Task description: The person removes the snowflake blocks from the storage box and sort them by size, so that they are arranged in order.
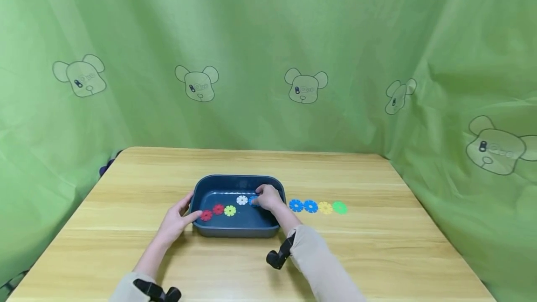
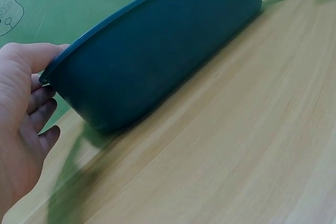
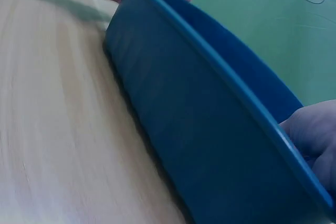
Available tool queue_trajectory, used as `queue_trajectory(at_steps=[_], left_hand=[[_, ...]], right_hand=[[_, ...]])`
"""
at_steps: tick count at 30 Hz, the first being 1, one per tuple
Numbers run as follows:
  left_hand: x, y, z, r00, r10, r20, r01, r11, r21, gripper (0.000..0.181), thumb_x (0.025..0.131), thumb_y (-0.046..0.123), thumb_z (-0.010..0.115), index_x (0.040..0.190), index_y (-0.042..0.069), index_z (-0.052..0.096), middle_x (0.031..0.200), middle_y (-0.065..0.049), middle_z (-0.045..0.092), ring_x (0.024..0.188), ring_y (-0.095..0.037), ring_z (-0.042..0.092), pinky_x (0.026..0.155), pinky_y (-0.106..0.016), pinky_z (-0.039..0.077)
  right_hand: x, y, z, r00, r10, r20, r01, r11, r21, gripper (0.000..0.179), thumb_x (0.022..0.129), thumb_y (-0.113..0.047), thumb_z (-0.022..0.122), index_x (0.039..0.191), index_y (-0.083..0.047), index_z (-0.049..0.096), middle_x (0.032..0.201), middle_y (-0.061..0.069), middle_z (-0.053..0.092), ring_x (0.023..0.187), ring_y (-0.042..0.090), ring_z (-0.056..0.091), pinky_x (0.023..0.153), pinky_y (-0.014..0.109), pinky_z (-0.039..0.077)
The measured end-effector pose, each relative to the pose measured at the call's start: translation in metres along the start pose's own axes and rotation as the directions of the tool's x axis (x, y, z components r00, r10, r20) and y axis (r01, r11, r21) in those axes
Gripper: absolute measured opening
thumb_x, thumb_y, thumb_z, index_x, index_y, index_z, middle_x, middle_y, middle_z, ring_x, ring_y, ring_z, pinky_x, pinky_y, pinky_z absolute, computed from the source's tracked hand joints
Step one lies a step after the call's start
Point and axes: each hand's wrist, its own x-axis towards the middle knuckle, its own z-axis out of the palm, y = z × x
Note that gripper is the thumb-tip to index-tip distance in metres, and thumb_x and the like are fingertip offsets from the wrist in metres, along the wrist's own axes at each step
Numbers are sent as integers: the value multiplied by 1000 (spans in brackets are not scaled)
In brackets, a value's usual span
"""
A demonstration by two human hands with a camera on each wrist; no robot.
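A dark blue rectangular tray [image 1: 235, 233] sits on the wooden table, tilted across both wrist views. My left hand [image 1: 175, 222] grips its left end, thumb over the rim and fingers along the outer wall. Inside the tray, my right hand [image 1: 270, 198] has thumb and fingertips at a blue notched plastic disc [image 1: 252, 199], partly covered by them. To its left lie a white disc [image 1: 242, 200], a yellow-green disc [image 1: 230, 210] and two red discs [image 1: 218, 209]. The right wrist view hides the right fingertips behind the tray wall.
On the table right of the tray, a row holds two blue discs [image 1: 310, 206], a yellow disc [image 1: 325, 207] and a green disc [image 1: 340, 207]. A green curtain [image 1: 251, 120] with printed bear heads hangs behind the table [image 1: 377, 246].
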Motion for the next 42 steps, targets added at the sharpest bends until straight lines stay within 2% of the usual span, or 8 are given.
queue_trajectory(at_steps=[12, 20, 24, 29, 32, 36, 39, 42], left_hand=[[-3, 2, 0, 1000, -1, 12, 1, 1000, -1, 69, 86, 11, 65, 143, -1, 29, 147, -22, 25, 133, -40, 24, 108, -45, 24], [-3, 3, 0, 1000, -1, 13, 1, 1000, -6, 69, 86, 11, 65, 144, -1, 29, 147, -22, 26, 133, -41, 25, 107, -46, 25], [-4, 3, 0, 1000, 3, 15, -3, 1000, -11, 69, 86, 11, 65, 143, -2, 29, 147, -23, 25, 133, -40, 25, 107, -46, 25], [-3, 3, 0, 1000, 2, 15, -2, 1000, -15, 70, 86, 12, 66, 143, -2, 28, 148, -23, 24, 134, -39, 24, 108, -44, 25], [-3, 3, -1, 1000, 0, 13, 0, 1000, -12, 71, 86, 13, 66, 143, -2, 28, 148, -23, 24, 134, -39, 24, 107, -45, 25], [-4, 3, -1, 1000, -1, 12, 1, 1000, -5, 70, 86, 12, 66, 143, -2, 28, 147, -23, 25, 133, -39, 25, 107, -45, 26], [-3, 3, -1, 1000, -2, 10, 2, 1000, -2, 70, 86, 11, 66, 143, -2, 29, 147, -23, 26, 133, -39, 26, 107, -45, 26], [-2, 3, -1, 1000, -1, 10, 1, 1000, -6, 69, 86, 10, 65, 143, -2, 29, 147, -23, 26, 133, -39, 26, 107, -45, 26]], right_hand=[[-1, 0, 6, 999, -46, 10, 47, 982, -182, 31, 74, -9, 77, 99, 4, 63, 104, 15, 58, 97, 26, 52, 87, 37, 46], [-1, 1, 5, 997, -68, 26, 72, 978, -195, 29, 72, -8, 79, 88, -2, 55, 86, 9, 49, 83, 25, 46, 72, 35, 43], [-1, 2, 6, 994, -107, 28, 110, 970, -218, 32, 71, -8, 79, 89, -5, 53, 82, 7, 52, 76, 23, 47, 65, 33, 42], [0, 1, 4, 990, -140, 22, 141, 957, -252, 31, 72, -10, 80, 91, -7, 55, 85, 6, 56, 75, 23, 49, 66, 34, 44], [0, 0, 4, 990, -143, 12, 142, 960, -243, 29, 72, -9, 79, 91, -8, 57, 88, 6, 58, 75, 23, 50, 66, 33, 45], [1, 2, 4, 992, -123, 12, 124, 981, -149, 23, 76, 1, 73, 93, -6, 59, 86, 9, 59, 61, 17, 57, 54, 27, 49], [2, 2, 3, 994, -108, 19, 109, 992, -56, 19, 79, 7, 66, 94, -3, 60, 77, 10, 59, 50, 15, 57, 45, 24, 49], [3, 1, 0, 995, -104, 14, 104, 995, -6, 17, 82, 9, 60, 95, -2, 60, 70, 9, 58, 50, 15, 58, 46, 24, 51]])
